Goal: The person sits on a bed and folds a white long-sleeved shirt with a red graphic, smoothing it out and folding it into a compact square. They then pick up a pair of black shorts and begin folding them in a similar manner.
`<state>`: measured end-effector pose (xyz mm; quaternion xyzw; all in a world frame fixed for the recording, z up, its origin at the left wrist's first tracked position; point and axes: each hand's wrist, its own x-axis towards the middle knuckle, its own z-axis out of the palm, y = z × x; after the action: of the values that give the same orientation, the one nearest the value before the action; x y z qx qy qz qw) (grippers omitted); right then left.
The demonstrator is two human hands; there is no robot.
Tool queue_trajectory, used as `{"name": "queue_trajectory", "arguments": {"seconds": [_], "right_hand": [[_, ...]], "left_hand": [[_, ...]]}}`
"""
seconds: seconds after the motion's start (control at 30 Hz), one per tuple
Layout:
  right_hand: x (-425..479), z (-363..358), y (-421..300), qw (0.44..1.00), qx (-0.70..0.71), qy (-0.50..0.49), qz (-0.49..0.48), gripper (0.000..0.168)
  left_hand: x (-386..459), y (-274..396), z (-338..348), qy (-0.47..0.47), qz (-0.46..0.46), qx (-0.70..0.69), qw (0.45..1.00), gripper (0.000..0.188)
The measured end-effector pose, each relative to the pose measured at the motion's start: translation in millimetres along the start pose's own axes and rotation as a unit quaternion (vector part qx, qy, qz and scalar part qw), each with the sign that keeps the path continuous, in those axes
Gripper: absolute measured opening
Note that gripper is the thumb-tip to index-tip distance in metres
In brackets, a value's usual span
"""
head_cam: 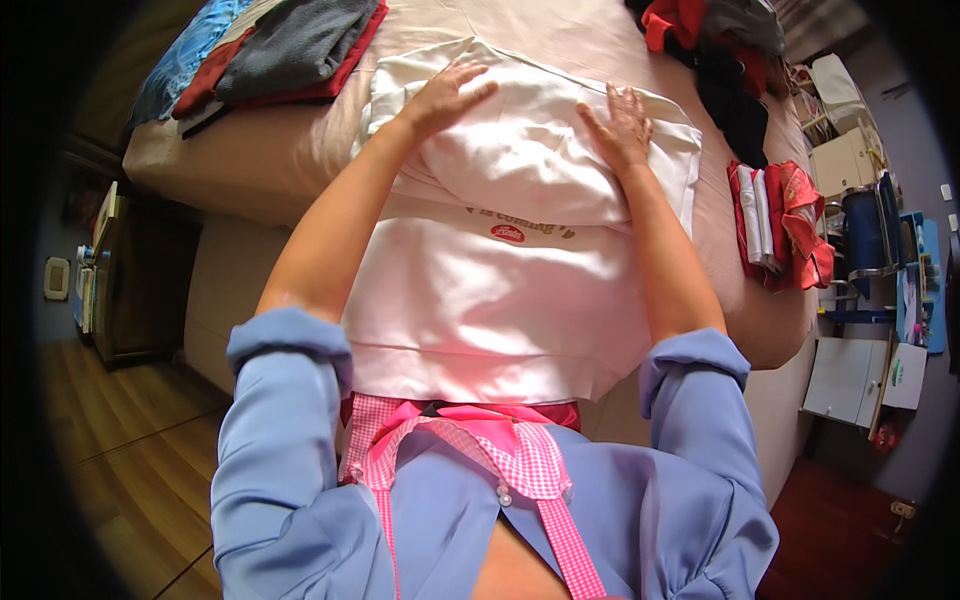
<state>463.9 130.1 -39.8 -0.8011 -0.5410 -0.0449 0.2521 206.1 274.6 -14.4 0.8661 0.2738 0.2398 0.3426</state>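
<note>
A white garment (487, 292) with a printed logo lies partly folded on the bed before me. Its upper part is doubled over in a loose, wrinkled layer that covers some of the print, while the lower part hangs over the bed's near edge towards my waist. My left hand (450, 94) rests flat on the upper left of the folded layer, fingers spread. On the upper right, my right hand (621, 129) presses the same layer with its fingers apart. Neither hand grips the cloth.
The bed (300, 161) has a beige sheet. Folded clothes (292, 56) are stacked at its far left. Dark and red clothes (724, 90) lie loose at the far right, above a row of folded red and white garments (776, 221). A dark cabinet (146, 277) stands left.
</note>
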Motion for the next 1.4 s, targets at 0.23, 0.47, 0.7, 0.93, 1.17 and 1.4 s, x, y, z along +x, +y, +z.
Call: {"name": "queue_trajectory", "arguments": {"seconds": [0.23,0.47,0.7,0.93,1.17,1.4], "right_hand": [[-103.1,-81.3,-62.8,0.939,-0.02,-0.09,-0.33,0.079],[-108.6,-81.5,-51.0,0.937,0.004,0.108,-0.333,0.031],[-114.4,-62.0,-47.4,0.943,-0.047,0.165,-0.286,0.035],[-106.5,-50.7,-37.5,0.94,-0.039,0.225,-0.253,0.018],[-94.6,-57.4,-15.4,0.967,-0.055,0.144,-0.205,0.011],[-31.8,-73.5,7.8,0.875,0.46,-0.151,-0.012,0.019]], "left_hand": [[-127.7,54.7,0.5,-0.058,0.193,0.297,0.933,0.091],[-116.4,70.4,26.5,0.061,0.234,0.319,0.916,0.059],[-90.6,59.8,40.8,0.238,0.281,0.296,0.881,0.008],[-96.4,40.4,38.2,0.263,0.282,0.326,0.863,0.016],[-88.9,45.0,37.1,0.246,0.208,0.201,0.925,0.018],[-43.9,60.2,-8.8,0.174,0.054,0.087,0.979,0.047]]}}
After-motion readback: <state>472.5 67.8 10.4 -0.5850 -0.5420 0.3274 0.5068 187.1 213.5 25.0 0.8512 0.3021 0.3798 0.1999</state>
